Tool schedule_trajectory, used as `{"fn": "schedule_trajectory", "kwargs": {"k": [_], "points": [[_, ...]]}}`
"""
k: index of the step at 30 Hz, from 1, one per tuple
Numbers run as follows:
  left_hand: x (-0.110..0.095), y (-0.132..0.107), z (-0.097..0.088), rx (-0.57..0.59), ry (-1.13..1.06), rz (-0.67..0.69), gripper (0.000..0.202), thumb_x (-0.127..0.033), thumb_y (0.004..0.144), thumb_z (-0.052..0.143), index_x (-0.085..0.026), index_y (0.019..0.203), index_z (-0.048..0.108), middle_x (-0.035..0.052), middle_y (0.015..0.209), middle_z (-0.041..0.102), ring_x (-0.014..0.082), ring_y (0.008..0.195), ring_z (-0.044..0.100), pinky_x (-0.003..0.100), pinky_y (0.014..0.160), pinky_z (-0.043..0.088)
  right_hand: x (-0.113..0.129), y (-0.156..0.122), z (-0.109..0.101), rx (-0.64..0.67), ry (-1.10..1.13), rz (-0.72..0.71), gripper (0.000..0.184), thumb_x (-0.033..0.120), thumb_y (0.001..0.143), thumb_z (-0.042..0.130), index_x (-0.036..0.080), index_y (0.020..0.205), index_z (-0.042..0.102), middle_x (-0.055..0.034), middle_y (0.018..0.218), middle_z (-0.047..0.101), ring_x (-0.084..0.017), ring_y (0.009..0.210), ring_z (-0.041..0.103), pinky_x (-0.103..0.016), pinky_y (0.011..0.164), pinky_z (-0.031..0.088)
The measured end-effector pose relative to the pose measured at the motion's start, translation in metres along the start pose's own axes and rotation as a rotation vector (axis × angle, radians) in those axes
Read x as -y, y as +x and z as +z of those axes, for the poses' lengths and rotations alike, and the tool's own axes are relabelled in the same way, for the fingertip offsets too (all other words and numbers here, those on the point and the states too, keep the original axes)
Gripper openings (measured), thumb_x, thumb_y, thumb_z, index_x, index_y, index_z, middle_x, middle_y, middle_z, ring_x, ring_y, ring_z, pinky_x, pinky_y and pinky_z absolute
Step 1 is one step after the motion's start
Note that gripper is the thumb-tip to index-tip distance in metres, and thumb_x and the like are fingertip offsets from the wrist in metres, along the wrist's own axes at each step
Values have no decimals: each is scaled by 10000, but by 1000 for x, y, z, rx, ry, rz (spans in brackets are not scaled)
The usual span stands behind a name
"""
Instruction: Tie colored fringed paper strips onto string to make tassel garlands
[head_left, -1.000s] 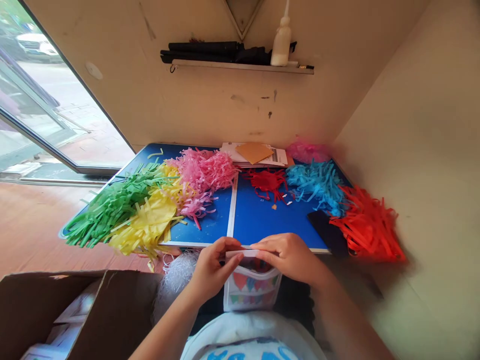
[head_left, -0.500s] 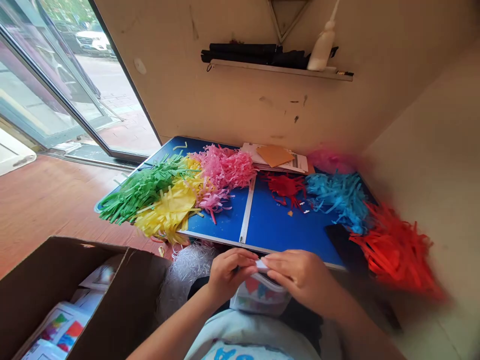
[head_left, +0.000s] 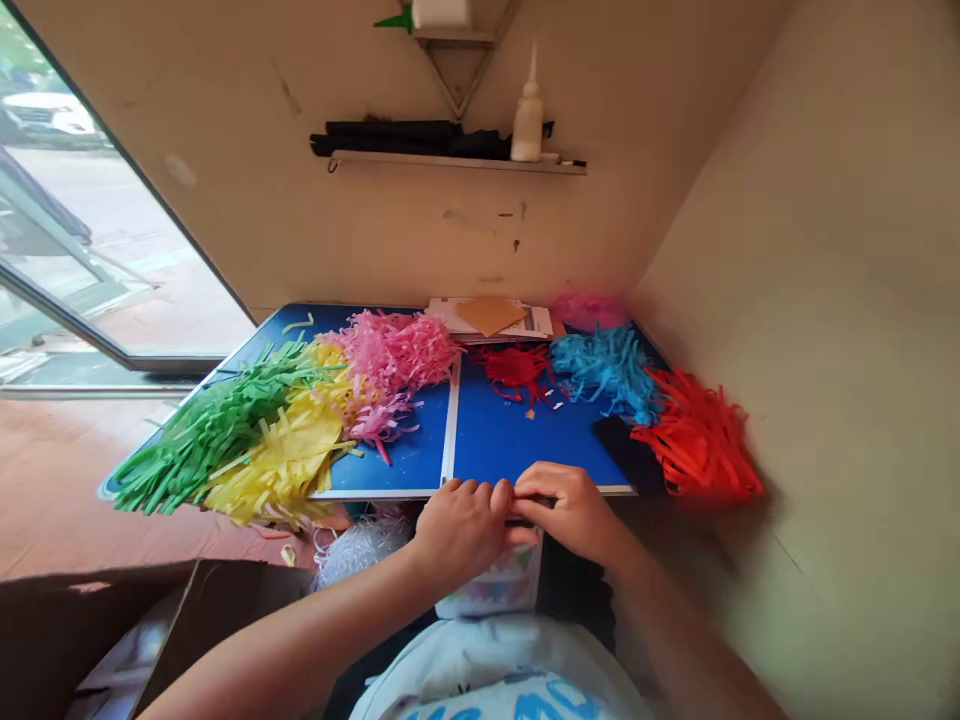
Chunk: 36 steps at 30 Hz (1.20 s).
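packet point(head_left: 489, 585) printed with bunting sits just below both hands, its top edge hidden in their closed pinch: left hand point(head_left: 463, 532) and right hand point(head_left: 568, 507) meet over it. whether that edge is folded shut cannot be told. beyond, shredded paper fringe point(head_left: 397, 352) lies heaped on a blue table point(head_left: 397, 470).

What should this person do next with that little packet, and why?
Probably press the top edge of the printed packet flat, I'd guess, because the left hand and right hand both pinch that edge, with the packet hanging below them.
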<state>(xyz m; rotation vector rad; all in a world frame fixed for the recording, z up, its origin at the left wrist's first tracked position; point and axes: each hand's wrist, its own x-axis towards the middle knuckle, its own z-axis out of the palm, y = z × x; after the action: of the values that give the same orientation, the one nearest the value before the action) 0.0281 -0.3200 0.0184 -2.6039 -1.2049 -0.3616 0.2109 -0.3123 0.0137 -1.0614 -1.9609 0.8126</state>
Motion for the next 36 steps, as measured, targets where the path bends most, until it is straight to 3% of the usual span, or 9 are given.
{"fn": "schedule_trajectory", "kwargs": {"k": [3, 6, 9, 13, 18, 22, 26, 32, 36], "points": [[8, -1, 4, -19, 89, -7, 500, -566, 920, 439, -191, 1184, 637, 21, 652, 680, 208, 572, 652, 309, 538, 364, -20, -24, 15, -186, 301, 176, 395, 449, 838, 680, 216, 1155, 647, -83, 1040, 725, -218, 922, 698, -320, 797, 569], [16, -1, 7, -87, 124, 10, 386, -461, 971, 415, -238, 1153, 672, 5, 602, 656, 191, 548, 638, 297, 532, 344, -31, -41, 35, -252, 321, 212, 530, 443, 769, 753, 233, 1235, 613, -80, 1066, 727, -237, 917, 706, -363, 836, 572], [21, 2, 5, -143, 88, 73, 408, -432, 995, 364, -238, 1051, 718, -1, 553, 624, 172, 509, 612, 292, 521, 336, -31, -44, 43, -311, 272, 169, 498, 391, 819, 717, 265, 1284, 595, -50, 1008, 743, -212, 867, 712, -341, 826, 573], [22, 6, 3, -170, 74, 119, 420, -420, 1000, 352, -244, 988, 733, -7, 540, 618, 163, 481, 597, 287, 507, 349, -32, -43, 40, -354, 183, -11, 515, 383, 894, 635, 279, 1382, 508, -26, 933, 734, -163, 761, 684, -281, 747, 562], [26, 11, 1, -135, 18, 209, 398, -390, 1005, 349, -214, 1143, 678, 5, 602, 671, 169, 513, 631, 275, 512, 429, -33, -41, 33, -323, 43, -100, 450, 396, 950, 551, 276, 1382, 517, -39, 917, 700, -140, 726, 630, -244, 704, 518], [32, 16, -6, 7, -261, 265, 365, -322, 1009, 354, -216, 1257, 600, 42, 910, 759, 146, 690, 709, 228, 587, 522, -32, -39, 29, -287, -17, -107, 478, 436, 961, 513, 251, 1402, 496, -15, 763, 647, -133, 633, 570, -234, 642, 491], [35, 17, -10, 78, -441, 251, 359, -250, 989, 391, -264, 1303, 565, 41, 1102, 733, 145, 870, 726, 213, 691, 564, -33, -40, 28, -281, -38, -124, 494, 453, 968, 494, 252, 1419, 471, -17, 791, 659, -130, 634, 569, -228, 642, 490], [35, 15, -6, 37, -405, 235, 364, -229, 976, 377, -232, 1253, 614, 61, 1025, 749, 173, 820, 727, 254, 660, 583, -34, -42, 31, -297, -51, -111, 439, 409, 970, 513, 247, 1378, 513, -64, 970, 723, -152, 766, 664, -252, 743, 524], [30, 20, -11, 18, -401, 203, 317, -279, 971, 424, -211, 1143, 681, 61, 975, 759, 166, 750, 729, 244, 628, 583, -33, -41, 29, -280, -82, -114, 464, 393, 963, 530, 235, 1397, 491, -65, 977, 732, -159, 769, 678, -253, 740, 527]]}}
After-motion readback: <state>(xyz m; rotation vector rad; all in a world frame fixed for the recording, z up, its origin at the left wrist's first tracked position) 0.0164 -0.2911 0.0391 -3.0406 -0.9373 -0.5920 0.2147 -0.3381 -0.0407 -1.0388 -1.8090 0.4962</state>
